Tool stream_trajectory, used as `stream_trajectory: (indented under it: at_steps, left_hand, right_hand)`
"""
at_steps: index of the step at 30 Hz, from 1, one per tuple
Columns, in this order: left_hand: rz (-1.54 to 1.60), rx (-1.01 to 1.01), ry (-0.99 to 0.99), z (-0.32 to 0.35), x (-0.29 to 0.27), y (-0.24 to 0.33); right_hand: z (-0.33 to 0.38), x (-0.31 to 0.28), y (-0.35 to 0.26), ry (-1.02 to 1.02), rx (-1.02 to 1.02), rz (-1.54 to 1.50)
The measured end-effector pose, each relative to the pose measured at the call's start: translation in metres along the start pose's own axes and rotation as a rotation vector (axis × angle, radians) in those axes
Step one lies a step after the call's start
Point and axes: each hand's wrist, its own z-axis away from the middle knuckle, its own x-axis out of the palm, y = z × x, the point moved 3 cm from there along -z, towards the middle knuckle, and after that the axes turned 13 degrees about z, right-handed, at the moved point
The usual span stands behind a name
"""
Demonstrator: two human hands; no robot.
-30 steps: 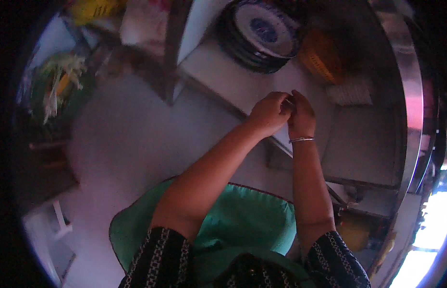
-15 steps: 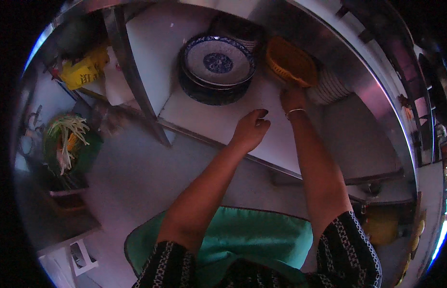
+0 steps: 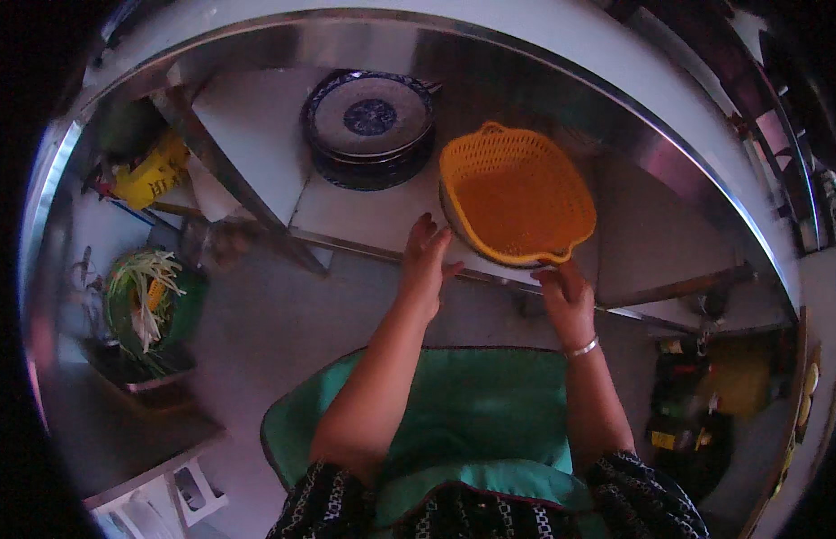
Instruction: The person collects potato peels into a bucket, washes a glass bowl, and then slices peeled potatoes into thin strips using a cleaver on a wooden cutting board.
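Stainless steel shelving (image 3: 364, 216) fills the upper view, a low shelf under a counter edge, with a grey floor below it. On that shelf sits an orange plastic colander (image 3: 517, 193), nested in what looks like a metal bowl, tilted toward the person at the shelf's front edge. The right hand (image 3: 566, 301) grips the colander's near rim, fingers closed on the lip just below the basket. The left hand (image 3: 427, 260) is open, fingers spread, lying against the shelf edge just left of the colander and not holding anything.

Perforated thin plastic like this is probably light and a little springy, not fragile; the rolled rim or the small loop handle on the far side gives the surest hold. If the metal bowl beneath comes along, the pair would weigh more and could slide apart.

Just left of the grip, beyond the open hand, a stack of blue-patterned plates (image 3: 368, 126) stands close enough to be knocked. Farther left, a green basin of vegetables (image 3: 148, 310) and a yellow bag (image 3: 153, 175) sit well clear.
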Motion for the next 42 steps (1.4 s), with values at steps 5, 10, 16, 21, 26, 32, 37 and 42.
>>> stream_trajectory:
  at_steps: [5, 10, 16, 21, 26, 32, 37, 42]
  left_hand:
    - [-0.058, -0.043, -0.104, 0.037, -0.002, -0.008]
    - [-0.066, -0.073, -0.09, 0.029, 0.012, -0.01]
    - [-0.066, -0.158, -0.013, 0.013, 0.023, -0.011]
    - [-0.107, -0.175, -0.05, 0.013, 0.017, -0.008]
    - [0.01, -0.167, -0.003, 0.062, -0.021, 0.007]
    - [0.068, -0.132, -0.061, 0.117, -0.041, 0.038]
    - [0.078, -0.217, 0.07, 0.196, -0.044, 0.066]
    - [0.031, -0.353, 0.2, 0.294, -0.029, 0.154]
  right_hand:
    - [0.016, -0.023, 0.004, 0.005, 0.54, -0.488]
    - [-0.009, -0.026, 0.009, 0.066, 0.476, -0.723]
    - [-0.088, -0.038, 0.014, 0.074, 0.409, -0.911]
    - [-0.206, -0.028, 0.082, 0.091, -0.13, -0.135]
    - [-0.243, 0.007, 0.086, -0.235, 0.3, -1.122]
    - [-0.212, 0.033, 0.061, -0.077, 0.253, -0.592]
    - [-0.086, 0.003, 0.023, -0.388, 0.403, -0.634]
    - [0.055, -0.053, -0.101, -0.918, 0.624, -0.849]
